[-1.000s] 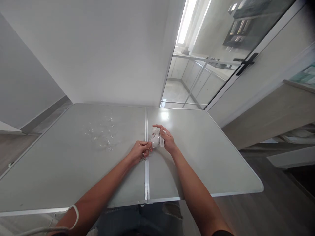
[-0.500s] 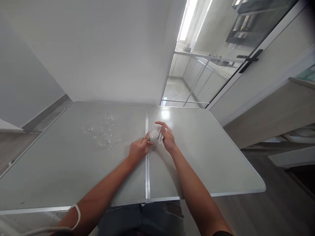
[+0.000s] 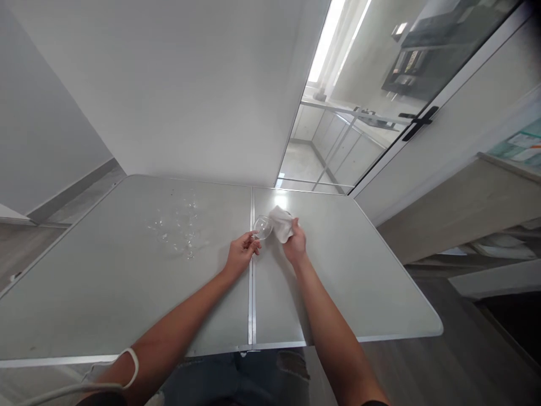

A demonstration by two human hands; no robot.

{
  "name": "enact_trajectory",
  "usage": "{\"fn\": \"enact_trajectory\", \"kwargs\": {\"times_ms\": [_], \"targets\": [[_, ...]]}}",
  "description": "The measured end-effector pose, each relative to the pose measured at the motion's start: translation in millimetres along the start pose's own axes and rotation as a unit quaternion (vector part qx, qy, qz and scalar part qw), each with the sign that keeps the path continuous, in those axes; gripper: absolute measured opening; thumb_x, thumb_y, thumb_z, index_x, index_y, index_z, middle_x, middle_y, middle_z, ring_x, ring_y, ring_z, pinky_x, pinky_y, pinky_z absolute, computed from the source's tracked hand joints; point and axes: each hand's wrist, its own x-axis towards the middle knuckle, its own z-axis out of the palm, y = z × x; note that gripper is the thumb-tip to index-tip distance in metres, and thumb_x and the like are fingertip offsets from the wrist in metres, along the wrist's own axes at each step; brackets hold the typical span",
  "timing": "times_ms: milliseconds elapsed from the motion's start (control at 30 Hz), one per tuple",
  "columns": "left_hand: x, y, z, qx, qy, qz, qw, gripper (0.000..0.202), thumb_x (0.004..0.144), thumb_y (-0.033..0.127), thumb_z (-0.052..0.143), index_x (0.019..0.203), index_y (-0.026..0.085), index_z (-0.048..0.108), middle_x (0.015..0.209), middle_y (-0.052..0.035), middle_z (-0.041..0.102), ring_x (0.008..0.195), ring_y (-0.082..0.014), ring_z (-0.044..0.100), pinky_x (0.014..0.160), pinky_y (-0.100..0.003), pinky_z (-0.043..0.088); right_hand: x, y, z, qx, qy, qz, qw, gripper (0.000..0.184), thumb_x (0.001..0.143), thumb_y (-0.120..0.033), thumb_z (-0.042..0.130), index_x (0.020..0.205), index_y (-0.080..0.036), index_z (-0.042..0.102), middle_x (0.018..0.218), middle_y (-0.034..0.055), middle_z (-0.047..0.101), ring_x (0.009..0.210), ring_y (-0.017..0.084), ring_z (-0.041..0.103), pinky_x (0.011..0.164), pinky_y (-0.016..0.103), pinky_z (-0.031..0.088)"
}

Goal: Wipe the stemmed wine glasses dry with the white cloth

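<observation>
My left hand point(image 3: 244, 248) pinches a small clear stemmed glass point(image 3: 263, 227) near its foot, just over the seam of the table. The bowl of the glass points to the right. A white cloth point(image 3: 281, 224) is bunched in my right hand point(image 3: 295, 242), its fingers closed on the lower right of the fabric. The cloth lies right beside the rim of the glass; whether they touch I cannot tell. Over on the left half of the table stands a group of several clear glasses point(image 3: 190, 225), hard to make out against the pale surface.
The pale table point(image 3: 346, 282) has a metal edge and a metal seam point(image 3: 252, 293) down its middle. A white cable point(image 3: 134, 361) loops near my left forearm. Beyond stand a white wall point(image 3: 190, 96) and a glass door point(image 3: 338, 129); shelves point(image 3: 473, 214) are at right.
My right hand has drawn the white cloth off the glass, so the clear bowl now shows. The glass stays in my left hand. The view has shifted slightly.
</observation>
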Motion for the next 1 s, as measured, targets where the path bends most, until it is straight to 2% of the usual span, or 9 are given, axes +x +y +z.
{"fn": "enact_trajectory", "kwargs": {"times_ms": [133,300,433,533,633,733,867,933,1000], "targets": [[6.3,2.8,-0.1,-0.110,-0.050,-0.044,0.992,0.046,0.086,0.058,0.066,0.076,0.014,0.060,0.060,0.0011,0.054,0.057,-0.0114,0.053,0.059,-0.025,0.042,-20.6,5.1,20.2,0.051,-0.116,0.090,0.988,0.058,0.090,-0.071,0.051,0.112,-0.021,0.072,0.117,0.0106,0.073,0.116,0.029,0.065,0.089,0.043,0.057],[8.2,2.8,-4.2,-0.300,-0.141,-0.161,0.930,0.042,0.080,0.054,0.073,0.079,0.014,0.059,0.062,0.0041,0.042,0.050,-0.0072,0.041,0.053,-0.024,0.032,-20.7,13.2,8.8,0.041,-0.111,0.090,0.989,0.034,0.081,-0.050,0.068,0.101,-0.023,0.072,0.099,0.0062,0.075,0.098,0.025,0.069,0.082,0.041,0.059],[3.6,3.1,-2.0,-0.242,-0.205,-0.159,0.935,0.044,0.081,0.056,0.070,0.074,0.014,0.058,0.061,0.0030,0.043,0.048,-0.0073,0.037,0.052,-0.025,0.031,-18.7,26.3,-0.4,-0.003,-0.149,0.116,0.982,0.033,0.067,-0.042,0.080,0.089,-0.022,0.067,0.075,0.0034,0.071,0.073,0.023,0.069,0.062,0.035,0.057],[-3.8,5.8,4.7,-0.068,-0.120,-0.062,0.989,0.042,0.085,0.056,0.066,0.071,0.017,0.058,0.059,0.0007,0.048,0.053,-0.0116,0.043,0.056,-0.026,0.035,-21.8,27.8,4.9,-0.006,-0.155,0.115,0.981,0.045,0.061,-0.053,0.084,0.088,-0.022,0.065,0.075,0.0031,0.071,0.067,0.022,0.067,0.055,0.032,0.055],[-10.4,10.9,12.6,0.023,-0.026,-0.010,0.999,0.036,0.085,0.049,0.067,0.068,0.019,0.058,0.064,-0.0018,0.053,0.062,-0.0145,0.047,0.062,-0.027,0.039,-24.3,25.4,11.7,-0.019,-0.136,0.083,0.987,0.050,0.058,-0.051,0.088,0.091,-0.023,0.063,0.077,0.0010,0.071,0.061,0.018,0.065,0.051,0.028,0.054],[-11.3,16.9,14.1,-0.117,-0.126,-0.128,0.977,0.038,0.086,0.052,0.066,0.071,0.018,0.057,0.059,0.0013,0.046,0.054,-0.0119,0.042,0.058,-0.027,0.038,-24.1,23.8,9.4,-0.028,-0.121,0.086,0.988,0.042,0.067,-0.050,0.083,0.089,-0.022,0.060,0.063,-0.0025,0.065,0.046,0.014,0.057,0.040,0.025,0.047],[-8.3,21.2,5.4,-0.260,-0.281,-0.267,0.884,0.042,0.083,0.057,0.069,0.080,0.015,0.060,0.059,0.0073,0.032,0.046,-0.0051,0.024,0.051,-0.025,0.032,-21.7,19.9,-1.4,-0.005,-0.143,0.108,0.984,0.046,0.063,-0.058,0.078,0.087,-0.023,0.060,0.069,0.0003,0.068,0.061,0.020,0.067,0.045,0.028,0.052],[-8.8,20.8,3.7,-0.270,-0.268,-0.269,0.885,0.043,0.082,0.058,0.071,0.082,0.015,0.060,0.060,0.0068,0.034,0.046,-0.0042,0.022,0.050,-0.024,0.030,-21.5,17.7,-0.9,-0.006,-0.141,0.101,0.985,0.048,0.061,-0.058,0.079,0.090,-0.024,0.061,0.075,0.0011,0.070,0.068,0.022,0.069,0.049,0.029,0.054],[-10.5,18.9,5.6,-0.219,-0.188,-0.204,0.935,0.043,0.080,0.057,0.072,0.077,0.017,0.057,0.061,0.0045,0.040,0.047,-0.0058,0.029,0.051,-0.024,0.031,-23.1,17.3,6.5,-0.026,-0.138,0.101,0.985,0.048,0.062,-0.054,0.081,0.094,-0.024,0.062,0.073,0.0008,0.069,0.064,0.021,0.067,0.048,0.030,0.053]]}}
